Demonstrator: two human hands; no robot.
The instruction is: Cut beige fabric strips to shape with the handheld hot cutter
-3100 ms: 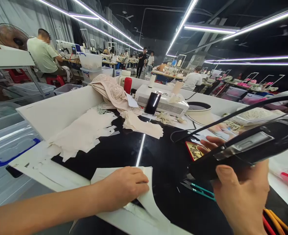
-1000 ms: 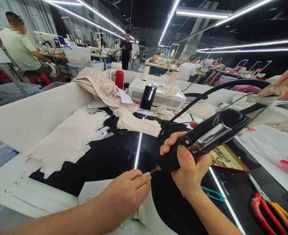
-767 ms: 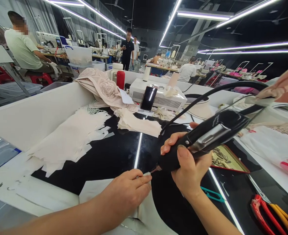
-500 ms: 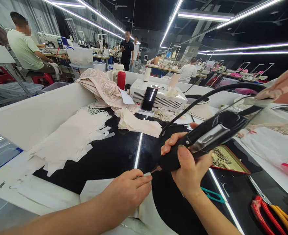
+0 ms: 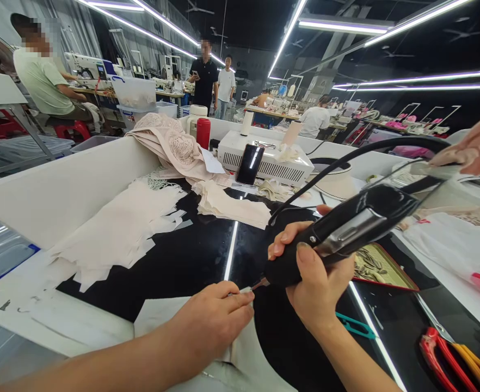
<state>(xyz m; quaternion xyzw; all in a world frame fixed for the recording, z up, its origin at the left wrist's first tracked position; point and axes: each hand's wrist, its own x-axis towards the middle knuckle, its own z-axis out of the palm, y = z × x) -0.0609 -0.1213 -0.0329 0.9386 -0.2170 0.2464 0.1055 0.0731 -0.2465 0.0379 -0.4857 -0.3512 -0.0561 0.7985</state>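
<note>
My right hand (image 5: 319,277) wraps round a thick black hand tool (image 5: 358,223) with a silver lever and a cable, its narrow coppery tip pointing down-left. Right at that tip, my left hand (image 5: 211,326) has its fingers pressed together; a small pale edge shows at the fingertips, but what it is I cannot make out. Under the left hand lies a pale sheet (image 5: 260,365) on the glossy black tabletop (image 5: 195,256). At the upper right, another hand (image 5: 477,147) is beside the rear of the tool, blurred and cut off by the frame.
Cream fabric pieces (image 5: 117,234) are heaped at left, a smaller stack (image 5: 232,206) ahead. Behind stand a phone (image 5: 250,164) and a white vented box (image 5: 270,158). To the right lie a shallow tray (image 5: 382,267), a teal tool (image 5: 354,325) and red-handled scissors (image 5: 448,354). People are beyond.
Both hands and the black tool keep almost the same place. In the background, two standing people have shifted; the one in white now shows more fully.
</note>
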